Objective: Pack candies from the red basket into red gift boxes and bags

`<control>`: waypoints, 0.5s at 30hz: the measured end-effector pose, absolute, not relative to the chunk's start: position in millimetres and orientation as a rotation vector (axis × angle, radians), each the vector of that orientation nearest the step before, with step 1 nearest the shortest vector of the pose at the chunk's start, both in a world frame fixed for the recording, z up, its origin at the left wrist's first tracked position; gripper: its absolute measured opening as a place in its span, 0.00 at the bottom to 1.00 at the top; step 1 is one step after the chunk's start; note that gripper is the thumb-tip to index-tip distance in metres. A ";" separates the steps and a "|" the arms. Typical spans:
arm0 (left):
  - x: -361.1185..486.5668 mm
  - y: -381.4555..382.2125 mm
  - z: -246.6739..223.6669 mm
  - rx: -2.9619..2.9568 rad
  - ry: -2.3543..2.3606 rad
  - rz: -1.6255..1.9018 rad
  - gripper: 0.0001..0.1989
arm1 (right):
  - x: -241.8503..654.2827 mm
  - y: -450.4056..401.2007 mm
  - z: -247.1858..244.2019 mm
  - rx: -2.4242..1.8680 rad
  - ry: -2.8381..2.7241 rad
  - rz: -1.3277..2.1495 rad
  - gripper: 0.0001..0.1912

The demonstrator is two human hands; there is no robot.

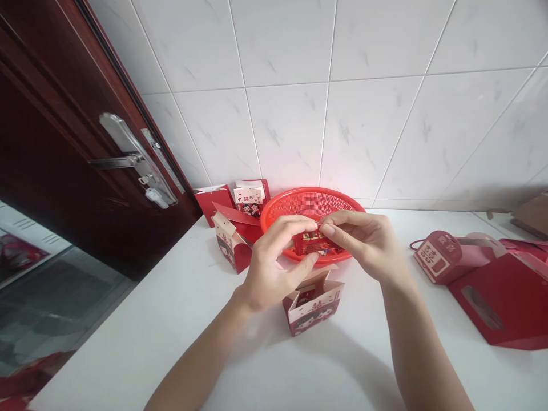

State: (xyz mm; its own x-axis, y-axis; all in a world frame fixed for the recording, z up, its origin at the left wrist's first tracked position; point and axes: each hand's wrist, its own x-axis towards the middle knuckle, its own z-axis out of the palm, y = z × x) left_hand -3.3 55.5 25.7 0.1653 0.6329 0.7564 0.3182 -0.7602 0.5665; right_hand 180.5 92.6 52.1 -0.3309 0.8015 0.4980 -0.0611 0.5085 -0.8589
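Note:
Between my two hands is a small red packet (pixel 311 242) with gold print, held up over the near side of a red mesh basket (pixel 314 197). My left hand (pixel 278 257) grips the packet's left side between thumb and fingers. My right hand (pixel 363 240) pinches its upper right corner, thumb against forefinger. Just below the hands an open-topped red and white box (pixel 314 311) with cartoon figures stands on the white table (pixel 257 365); something red shows inside it. Small colourful items lie in the basket, mostly hidden by my hands.
Left of the basket stand several red boxes, one tilted box (pixel 231 245) nearest. At the right lie a small red box (pixel 449 257) and a larger red box (pixel 505 302). A tiled wall (pixel 291 131) backs the table; a dark door (pixel 55 114) is at the left.

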 end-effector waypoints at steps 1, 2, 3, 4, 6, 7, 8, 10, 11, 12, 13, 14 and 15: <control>-3.3 55.5 25.6 2.171 0.919 1.627 0.21 | 180.6 92.6 52.2 -0.642 -1.681 1.006 0.09; -3.4 55.5 25.4 2.172 0.922 1.626 0.21 | 180.6 92.6 52.2 -0.646 -1.681 1.004 0.10; -3.4 55.6 25.2 2.173 0.924 1.625 0.21 | 180.7 92.7 52.1 -0.650 -1.680 1.002 0.10; -3.5 55.7 25.1 2.172 0.923 1.621 0.21 | 180.8 92.7 52.1 -0.653 -1.679 0.999 0.10; -3.6 55.9 25.1 2.171 0.922 1.617 0.21 | 180.8 92.8 52.1 -0.659 -1.678 0.998 0.11; -3.6 56.0 25.2 2.171 0.921 1.616 0.21 | 180.8 92.8 52.1 -0.663 -1.678 1.000 0.11; -3.5 56.1 25.3 2.171 0.917 1.617 0.21 | 180.7 92.7 52.3 -0.667 -1.677 1.004 0.11; -3.3 56.0 25.9 2.172 0.907 1.621 0.21 | 180.5 92.6 52.6 -0.673 -1.672 1.017 0.12; -3.2 55.9 26.2 2.173 0.904 1.622 0.20 | 180.4 92.6 52.8 -0.674 -1.669 1.027 0.12; -3.1 55.7 26.6 2.174 0.906 1.623 0.20 | 180.3 92.6 52.9 -0.673 -1.666 1.038 0.12; -3.0 55.5 27.0 2.176 0.915 1.623 0.19 | 180.3 92.7 53.0 -0.670 -1.664 1.053 0.12; -3.0 55.4 27.5 2.180 0.929 1.622 0.18 | 180.3 92.9 52.9 -0.664 -1.661 1.070 0.12; -3.0 55.2 28.0 2.184 0.944 1.622 0.18 | 180.4 93.2 52.6 -0.657 -1.656 1.088 0.12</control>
State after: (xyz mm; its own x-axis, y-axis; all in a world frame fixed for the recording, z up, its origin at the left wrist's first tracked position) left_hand -3.0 55.2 28.0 0.1653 0.6346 0.7549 0.3429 -0.7547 0.5593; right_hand 180.4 93.2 52.6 -0.3458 0.8262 0.4448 -0.0803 0.4463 -0.8913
